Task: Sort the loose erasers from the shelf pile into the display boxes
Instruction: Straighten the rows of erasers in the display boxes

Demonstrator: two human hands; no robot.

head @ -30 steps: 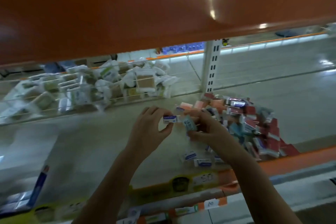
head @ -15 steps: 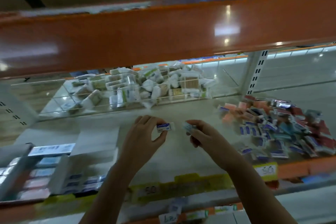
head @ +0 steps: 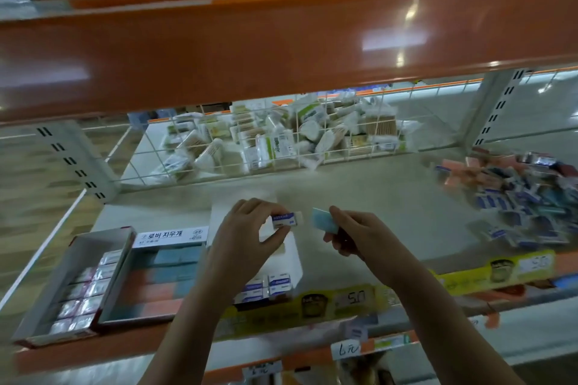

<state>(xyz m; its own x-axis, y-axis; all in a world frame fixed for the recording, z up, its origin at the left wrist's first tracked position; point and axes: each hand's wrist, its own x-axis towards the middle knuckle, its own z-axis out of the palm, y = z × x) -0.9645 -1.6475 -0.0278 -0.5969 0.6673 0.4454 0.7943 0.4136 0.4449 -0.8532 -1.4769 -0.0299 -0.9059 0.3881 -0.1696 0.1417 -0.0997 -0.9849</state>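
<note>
My left hand [head: 247, 230] pinches a white eraser with a blue sleeve [head: 286, 219] above the shelf. A pale blue eraser [head: 324, 219] is pinched by my right hand [head: 359, 234], a short gap from the other. The loose eraser pile [head: 519, 197] lies at the shelf's right end. Three display boxes stand at the front left: a red-edged box with silver-wrapped erasers [head: 81, 287], a box of blue and pink erasers [head: 159, 275], and a white box with blue-sleeved erasers [head: 269, 286] partly hidden under my left forearm.
A wire basket [head: 272, 141] of white packets sits behind the shelf. The orange beam of the upper shelf [head: 281, 47] hangs low over the work space. Yellow price strips [head: 344, 300] line the front edge. Bare shelf surface lies between hands and pile.
The view has swung left, away from the pile, bringing the display boxes into sight. Both hands carried their erasers leftward and have drawn slightly apart.
</note>
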